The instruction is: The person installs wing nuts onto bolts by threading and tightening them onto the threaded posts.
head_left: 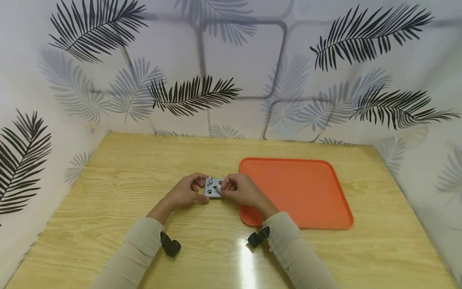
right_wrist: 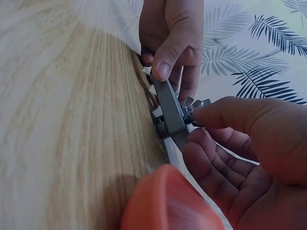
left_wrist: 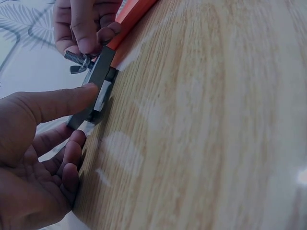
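Note:
A small grey metal plate (head_left: 215, 196) with round holes lies near the table's middle, just left of the orange tray. My left hand (head_left: 187, 190) holds its left end, thumb on the near edge and fingers at the far side. From the right, my right hand (head_left: 242, 190) pinches a wing nut (head_left: 218, 190) on a bolt through the plate, thumb against index finger. A second wing nut (head_left: 209, 180) stands at the plate's far left corner. In the left wrist view a threaded bolt (left_wrist: 76, 58) sticks out of the top face. Below the plate, a bolt head (right_wrist: 162, 128) shows.
The orange tray (head_left: 296, 192) lies right of the plate, its left rim under my right hand and wrist. Wood-grain table (head_left: 126, 172) surrounds both. A leaf-patterned cloth (head_left: 231, 60) hangs behind the table and at its sides.

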`<state>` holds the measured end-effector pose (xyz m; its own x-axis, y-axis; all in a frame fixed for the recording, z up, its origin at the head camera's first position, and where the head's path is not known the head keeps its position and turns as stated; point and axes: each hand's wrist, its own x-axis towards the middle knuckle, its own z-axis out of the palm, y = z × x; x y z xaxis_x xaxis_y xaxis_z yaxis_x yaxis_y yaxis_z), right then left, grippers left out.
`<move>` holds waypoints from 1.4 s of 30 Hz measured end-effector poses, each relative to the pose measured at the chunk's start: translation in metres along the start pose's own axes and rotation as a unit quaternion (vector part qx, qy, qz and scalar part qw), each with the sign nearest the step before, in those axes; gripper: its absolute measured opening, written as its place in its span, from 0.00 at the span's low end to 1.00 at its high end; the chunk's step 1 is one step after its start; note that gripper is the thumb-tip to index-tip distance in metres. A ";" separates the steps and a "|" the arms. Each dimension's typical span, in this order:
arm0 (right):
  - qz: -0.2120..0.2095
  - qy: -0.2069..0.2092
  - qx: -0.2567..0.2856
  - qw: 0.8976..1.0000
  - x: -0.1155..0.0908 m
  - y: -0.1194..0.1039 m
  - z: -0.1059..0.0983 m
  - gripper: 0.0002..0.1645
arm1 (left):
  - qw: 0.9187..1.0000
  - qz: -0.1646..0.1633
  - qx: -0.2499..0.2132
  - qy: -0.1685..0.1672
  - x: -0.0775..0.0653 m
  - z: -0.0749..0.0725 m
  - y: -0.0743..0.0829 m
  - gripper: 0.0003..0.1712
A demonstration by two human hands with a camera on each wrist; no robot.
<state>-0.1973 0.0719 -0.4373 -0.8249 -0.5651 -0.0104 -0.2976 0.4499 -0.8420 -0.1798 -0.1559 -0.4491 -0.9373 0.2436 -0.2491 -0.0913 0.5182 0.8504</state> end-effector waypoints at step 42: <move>0.016 -0.032 -0.019 0.999 -0.001 -0.006 -0.008 0.06 | 1.000 0.010 0.001 -0.002 0.000 0.000 0.000 0.36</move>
<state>-0.1987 0.0748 -0.4281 -0.8018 -0.5933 -0.0720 -0.2918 0.4937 -0.8192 -0.1798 -0.1556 -0.4494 -0.9375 0.2569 -0.2347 -0.0730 0.5143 0.8545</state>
